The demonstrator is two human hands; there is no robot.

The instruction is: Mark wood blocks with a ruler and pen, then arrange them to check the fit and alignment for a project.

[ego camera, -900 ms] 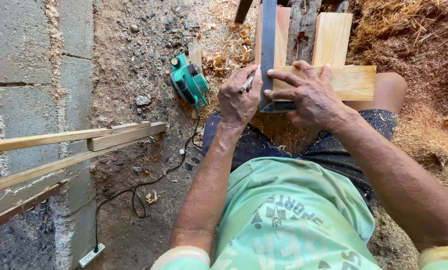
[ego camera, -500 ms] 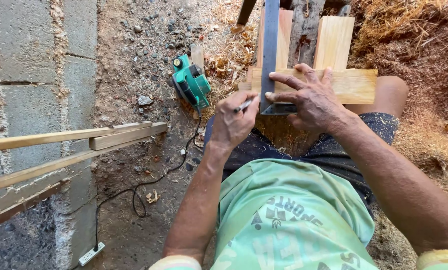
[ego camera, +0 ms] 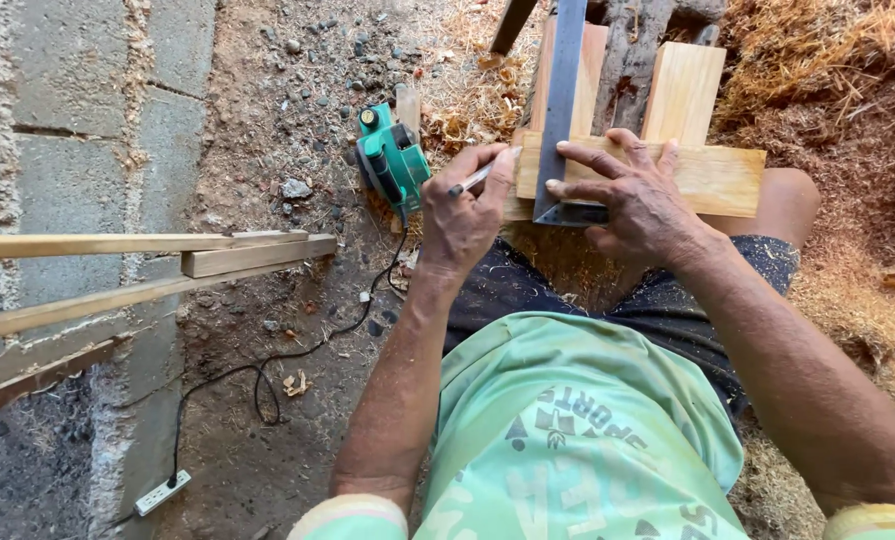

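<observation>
The right hand (ego camera: 642, 195) presses spread fingers on the metal square (ego camera: 565, 110) across the wooden board (ego camera: 712, 175); the left hand (ego camera: 467, 215) pinches a pencil (ego camera: 482, 175). If the square slips, the line skews.

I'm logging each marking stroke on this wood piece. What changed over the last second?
The left hand, gripping a pencil, drew back toward the person along the metal square, then moved up again, its tip now at the board's left end beside the blade. The right hand kept pressing the square onto the board. The green electric planer stayed put.
</observation>
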